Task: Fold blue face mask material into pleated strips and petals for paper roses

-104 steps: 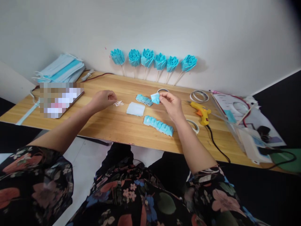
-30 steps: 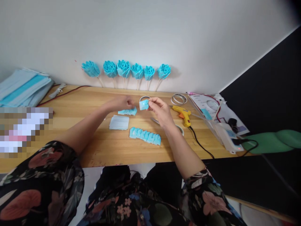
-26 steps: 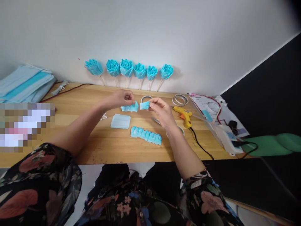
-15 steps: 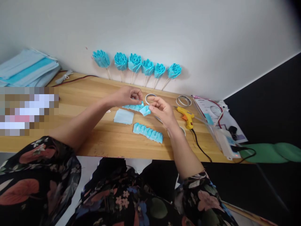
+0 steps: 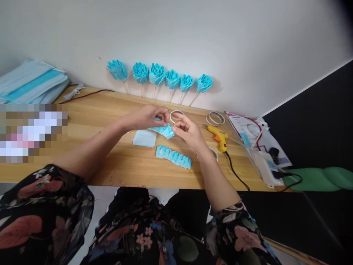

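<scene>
Both my hands meet over the middle of the wooden table, at a folded light-blue fabric petal (image 5: 168, 133). My left hand (image 5: 154, 115) has its fingertips pinched at the petal's upper edge. From the other side, my right hand (image 5: 189, 129) grips the petal's right edge between thumb and finger. The petal sits at the right end of a row of similar folded petals (image 5: 157, 129), partly hidden under my left hand. Nearer to me lies a second row of overlapping folded petals (image 5: 173, 156). A stack of flat pale-blue squares (image 5: 144, 138) rests below my left wrist.
Several blue fabric roses (image 5: 157, 74) on sticks lean against the wall. Right of my right hand lie a yellow glue gun (image 5: 217, 137), tape rolls (image 5: 215, 118) and a white power strip (image 5: 266, 169). Blue face masks (image 5: 31, 82) are piled at the far left.
The petal has moved slightly down and left, from raised between my fingers to the end of the far row. My left hand has dropped a little.
</scene>
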Demonstrator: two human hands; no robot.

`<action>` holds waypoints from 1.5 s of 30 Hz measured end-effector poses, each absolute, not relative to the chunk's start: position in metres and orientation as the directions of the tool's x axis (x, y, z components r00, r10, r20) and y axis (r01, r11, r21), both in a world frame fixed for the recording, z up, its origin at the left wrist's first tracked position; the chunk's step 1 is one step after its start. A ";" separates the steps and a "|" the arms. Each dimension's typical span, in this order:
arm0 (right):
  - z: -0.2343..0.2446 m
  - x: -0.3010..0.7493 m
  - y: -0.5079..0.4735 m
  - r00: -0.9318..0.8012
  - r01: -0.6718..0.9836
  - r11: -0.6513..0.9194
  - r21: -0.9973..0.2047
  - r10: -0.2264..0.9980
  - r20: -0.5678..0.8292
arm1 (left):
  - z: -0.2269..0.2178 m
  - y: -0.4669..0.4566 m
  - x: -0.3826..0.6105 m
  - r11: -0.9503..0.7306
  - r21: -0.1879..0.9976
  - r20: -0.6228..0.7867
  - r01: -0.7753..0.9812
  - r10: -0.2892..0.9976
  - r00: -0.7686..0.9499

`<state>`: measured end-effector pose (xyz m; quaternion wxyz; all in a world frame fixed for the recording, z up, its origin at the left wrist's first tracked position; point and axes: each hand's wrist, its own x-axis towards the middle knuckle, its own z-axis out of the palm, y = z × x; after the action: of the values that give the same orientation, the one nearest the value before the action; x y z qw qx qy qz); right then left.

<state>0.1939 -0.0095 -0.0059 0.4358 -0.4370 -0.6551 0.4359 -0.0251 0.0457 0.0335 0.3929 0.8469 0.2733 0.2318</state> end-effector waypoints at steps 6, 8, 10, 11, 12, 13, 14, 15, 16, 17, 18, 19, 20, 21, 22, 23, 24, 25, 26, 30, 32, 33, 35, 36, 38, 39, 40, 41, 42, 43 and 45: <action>-0.010 0.193 -0.006 -0.253 0.198 0.232 -0.952 0.951 0.179 | 0.041 0.041 -0.023 -0.501 0.790 0.114 0.355 0.688 0.717; -0.011 0.192 -0.006 -0.263 0.204 0.235 -0.950 0.948 0.178 | 0.042 0.039 -0.022 -0.476 0.799 0.091 0.368 0.699 0.709; -0.010 0.193 -0.006 -0.270 0.213 0.244 -0.946 0.945 0.183 | 0.042 0.039 -0.022 -0.465 0.801 0.075 0.377 0.702 0.708; -0.010 0.193 -0.007 -0.271 0.215 0.249 -0.944 0.944 0.188 | 0.041 0.039 -0.022 -0.468 0.797 0.071 0.383 0.701 0.709; -0.009 0.193 -0.007 -0.269 0.216 0.255 -0.943 0.944 0.193 | 0.040 0.040 -0.022 -0.473 0.791 0.071 0.387 0.700 0.711; -0.008 0.194 -0.008 -0.265 0.216 0.259 -0.941 0.943 0.199 | 0.039 0.041 -0.023 -0.480 0.786 0.074 0.390 0.698 0.712; -0.007 0.194 -0.009 -0.261 0.217 0.262 -0.941 0.944 0.202 | 0.038 0.042 -0.024 -0.485 0.783 0.077 0.390 0.697 0.713; -0.005 0.195 -0.010 -0.259 0.217 0.262 -0.940 0.944 0.203 | 0.038 0.043 -0.024 -0.486 0.782 0.078 0.391 0.698 0.712; -0.004 0.195 -0.010 -0.261 0.216 0.262 -0.940 0.944 0.203 | 0.037 0.044 -0.025 -0.484 0.782 0.078 0.392 0.701 0.709; -0.003 0.195 -0.011 -0.264 0.216 0.262 -0.941 0.943 0.202 | 0.036 0.044 -0.025 -0.480 0.783 0.076 0.395 0.705 0.706; -0.003 0.195 -0.012 -0.270 0.213 0.263 -0.941 0.942 0.201 | 0.036 0.045 -0.025 -0.478 0.784 0.076 0.397 0.708 0.702; -0.003 0.195 -0.012 -0.276 0.209 0.263 -0.942 0.940 0.201 | 0.036 0.045 -0.025 -0.477 0.784 0.077 0.398 0.710 0.700; -0.003 0.195 -0.011 -0.279 0.205 0.264 -0.943 0.939 0.202 | 0.036 0.045 -0.025 -0.478 0.785 0.082 0.393 0.710 0.700; -0.004 0.195 -0.011 -0.281 0.202 0.264 -0.943 0.938 0.202 | 0.036 0.044 -0.025 -0.481 0.787 0.089 0.386 0.708 0.701; -0.005 0.194 -0.010 -0.281 0.201 0.262 -0.944 0.939 0.200 | 0.036 0.044 -0.024 -0.483 0.789 0.093 0.379 0.705 0.703; -0.006 0.194 -0.009 -0.280 0.203 0.259 -0.944 0.940 0.197 | 0.036 0.043 -0.024 -0.483 0.791 0.095 0.374 0.702 0.706; -0.007 0.194 -0.009 -0.278 0.208 0.256 -0.944 0.941 0.194 | 0.036 0.042 -0.023 -0.482 0.792 0.093 0.375 0.701 0.707; -0.007 0.194 -0.008 -0.277 0.214 0.253 -0.943 0.942 0.190 | 0.037 0.041 -0.023 -0.481 0.790 0.088 0.380 0.703 0.706; -0.008 0.194 -0.008 -0.276 0.221 0.251 -0.942 0.943 0.187 | 0.037 0.041 -0.022 -0.480 0.788 0.084 0.386 0.704 0.705; -0.008 0.194 -0.007 -0.280 0.232 0.253 -0.939 0.942 0.185 | 0.039 0.040 -0.022 -0.496 0.781 0.093 0.381 0.694 0.714; -0.008 0.194 -0.007 -0.279 0.233 0.253 -0.939 0.942 0.185 | 0.039 0.040 -0.022 -0.508 0.778 0.102 0.369 0.683 0.723; -0.008 0.194 -0.007 -0.277 0.233 0.252 -0.939 0.943 0.184 | 0.039 0.040 -0.022 -0.514 0.777 0.109 0.362 0.677 0.728; -0.009 0.194 -0.006 -0.272 0.231 0.247 -0.941 0.945 0.181 | 0.038 0.040 -0.023 -0.517 0.783 0.114 0.346 0.667 0.736; -0.009 0.194 -0.006 -0.273 0.230 0.243 -0.942 0.946 0.177 | 0.038 0.040 -0.023 -0.511 0.790 0.112 0.338 0.663 0.740; -0.010 0.193 -0.005 -0.273 0.226 0.237 -0.945 0.946 0.172 | 0.037 0.040 -0.022 -0.497 0.807 0.108 0.318 0.654 0.749; -0.010 0.193 -0.005 -0.276 0.222 0.237 -0.946 0.946 0.173 | 0.036 0.040 -0.022 -0.496 0.813 0.113 0.303 0.646 0.755; -0.011 0.193 -0.005 -0.277 0.217 0.240 -0.946 0.945 0.177 | 0.035 0.041 -0.022 -0.502 0.816 0.127 0.285 0.637 0.760; -0.011 0.193 -0.005 -0.275 0.212 0.246 -0.946 0.944 0.183 | 0.034 0.041 -0.022 -0.512 0.816 0.144 0.267 0.629 0.764; -0.011 0.193 -0.005 -0.272 0.209 0.251 -0.945 0.943 0.191 | 0.033 0.041 -0.021 -0.521 0.815 0.160 0.253 0.622 0.766; -0.010 0.193 -0.006 -0.268 0.205 0.255 -0.945 0.943 0.196 | 0.032 0.042 -0.021 -0.527 0.814 0.170 0.245 0.618 0.767; -0.009 0.192 -0.007 -0.261 0.192 0.246 -0.950 0.946 0.192 | 0.031 0.042 -0.021 -0.534 0.811 0.178 0.240 0.616 0.767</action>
<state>0.1924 -0.0070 -0.0094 0.4299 -0.4295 -0.6621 0.4386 -0.0212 0.0423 0.0306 0.4112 0.8453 0.2533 0.2286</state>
